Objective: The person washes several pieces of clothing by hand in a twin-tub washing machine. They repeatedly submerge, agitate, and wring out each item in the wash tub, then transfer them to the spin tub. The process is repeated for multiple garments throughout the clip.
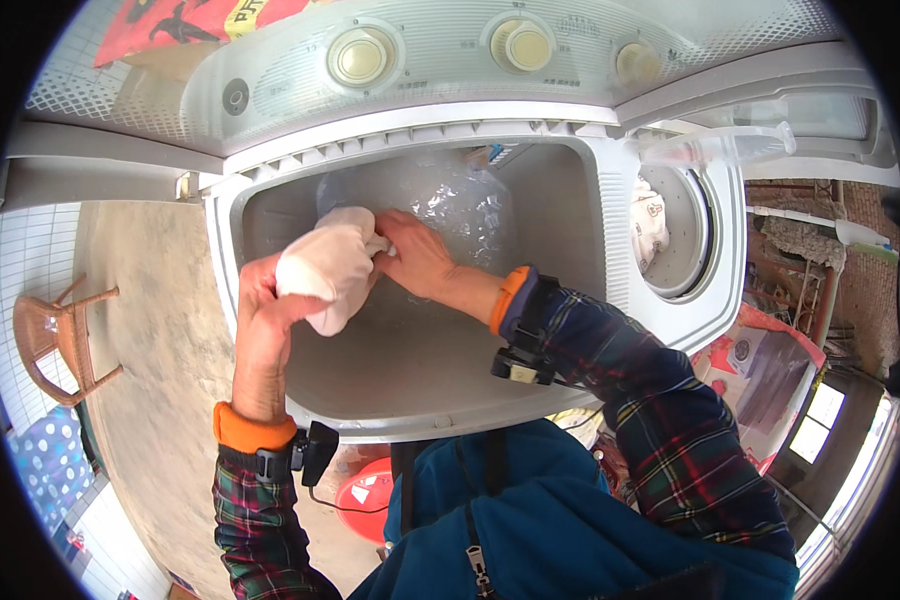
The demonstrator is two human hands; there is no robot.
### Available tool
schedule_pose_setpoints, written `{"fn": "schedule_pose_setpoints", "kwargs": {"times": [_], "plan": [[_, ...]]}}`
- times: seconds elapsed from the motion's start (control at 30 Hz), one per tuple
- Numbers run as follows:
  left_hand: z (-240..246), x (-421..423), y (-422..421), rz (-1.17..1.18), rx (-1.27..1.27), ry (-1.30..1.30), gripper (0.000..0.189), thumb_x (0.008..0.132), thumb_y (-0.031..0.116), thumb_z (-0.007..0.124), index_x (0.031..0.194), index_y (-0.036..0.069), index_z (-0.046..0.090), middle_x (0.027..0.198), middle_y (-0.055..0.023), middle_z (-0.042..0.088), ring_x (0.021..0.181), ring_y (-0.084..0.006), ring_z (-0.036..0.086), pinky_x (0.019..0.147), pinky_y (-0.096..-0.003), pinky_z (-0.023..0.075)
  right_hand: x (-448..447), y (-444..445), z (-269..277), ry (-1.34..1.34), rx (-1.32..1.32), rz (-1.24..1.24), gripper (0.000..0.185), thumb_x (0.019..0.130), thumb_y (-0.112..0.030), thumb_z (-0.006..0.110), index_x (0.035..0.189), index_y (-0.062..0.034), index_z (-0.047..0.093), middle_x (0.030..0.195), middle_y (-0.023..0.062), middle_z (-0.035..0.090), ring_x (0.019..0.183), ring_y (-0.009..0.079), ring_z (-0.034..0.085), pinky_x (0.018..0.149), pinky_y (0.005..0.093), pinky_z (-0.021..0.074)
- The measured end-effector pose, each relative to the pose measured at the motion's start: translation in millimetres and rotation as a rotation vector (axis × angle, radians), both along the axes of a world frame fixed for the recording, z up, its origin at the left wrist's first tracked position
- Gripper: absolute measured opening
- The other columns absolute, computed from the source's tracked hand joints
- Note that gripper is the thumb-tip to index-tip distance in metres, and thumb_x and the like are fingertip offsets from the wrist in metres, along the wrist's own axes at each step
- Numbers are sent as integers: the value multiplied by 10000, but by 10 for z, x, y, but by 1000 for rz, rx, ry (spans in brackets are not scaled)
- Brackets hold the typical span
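Observation:
A pale pink cloth item (326, 266) is gathered between my two hands above the wash tub (562, 225) of a twin-tub washing machine. My left hand (266, 300) grips its left side, with the thumb across the front. With bent fingers, my right hand (418, 253) pinches a twisted end of the cloth on the right. Murky water (390, 367) stands in the tub below. At the tub's far side a clear, shiny plastic sheet or bag (457, 199) lies in the water. A small blue item (499, 154) shows at the back wall.
The control panel (435, 56) with several knobs runs along the back. On the right, the spin tub (679, 262) holds a white printed cloth (649, 225) under a raised clear lid (720, 146). A wicker chair (67, 341) stands left; a red basin (364, 499) sits below.

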State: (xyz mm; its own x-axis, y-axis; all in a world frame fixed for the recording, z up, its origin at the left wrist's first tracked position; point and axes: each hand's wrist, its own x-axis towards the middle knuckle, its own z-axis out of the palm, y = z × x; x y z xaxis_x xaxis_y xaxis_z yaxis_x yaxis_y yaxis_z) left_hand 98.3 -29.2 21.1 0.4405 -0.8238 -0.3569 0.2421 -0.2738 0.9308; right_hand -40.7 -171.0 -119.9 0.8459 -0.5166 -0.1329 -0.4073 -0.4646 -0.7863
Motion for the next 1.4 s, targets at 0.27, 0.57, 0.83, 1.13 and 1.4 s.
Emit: {"fn": "schedule_pose_setpoints", "kwargs": {"times": [0.27, 0.57, 0.83, 1.13, 1.4], "plan": [[197, 158, 421, -33, 198, -467, 332, 719, -70, 702, 1051, -54, 702, 901, -87, 726, 808, -132, 664, 733, -275, 519, -158, -621, 55, -206, 100, 8, 130, 829, -68, 510, 866, -30, 629, 787, 138, 649, 713, 290, 609, 634, 367, 463], [-93, -17, 378, -151, 239, -665, 144, 761, -18, 655, 902, 8, 673, 810, -173, 657, 729, -370, 657, 678, -366, 523, -116, -278, 588, -13, 693, 74, 431, 751, -58, 698, 1180, -59, 653, 939, 64, 669, 866, 140, 619, 764, 285, 499], [-11, -23, 391, -271, 180, -993, 367, 756, -56, 651, 1107, 50, 673, 1067, -165, 681, 993, -369, 647, 848, -413, 541, -119, 64, 140, 2, 793, -14, 314, 757, -25, 710, 1070, -25, 731, 915, 55, 743, 825, 130, 670, 780, 284, 535], [-94, 4, 1078, -97, 305, -1022, 747, 690, 30, 780, 1388, 102, 524, 1532, -155, 378, 1398, -424, 346, 1098, -473, 410, -556, -881, -1550, 763, -92, -377, 359, 758, -363, 692, 973, -85, 765, 1024, 186, 721, 1000, 358, 677, 863, 419, 536], [-466, -153, 1264, -67, 399, -1049, 550, 655, -51, 734, 1193, 17, 640, 1553, -170, 346, 1435, -429, 289, 1133, -472, 350, -760, -883, -2752, 650, -115, -94, 394, 847, -318, 620, 1029, 26, 679, 993, 208, 699, 973, 349, 676, 842, 452, 523]]}}
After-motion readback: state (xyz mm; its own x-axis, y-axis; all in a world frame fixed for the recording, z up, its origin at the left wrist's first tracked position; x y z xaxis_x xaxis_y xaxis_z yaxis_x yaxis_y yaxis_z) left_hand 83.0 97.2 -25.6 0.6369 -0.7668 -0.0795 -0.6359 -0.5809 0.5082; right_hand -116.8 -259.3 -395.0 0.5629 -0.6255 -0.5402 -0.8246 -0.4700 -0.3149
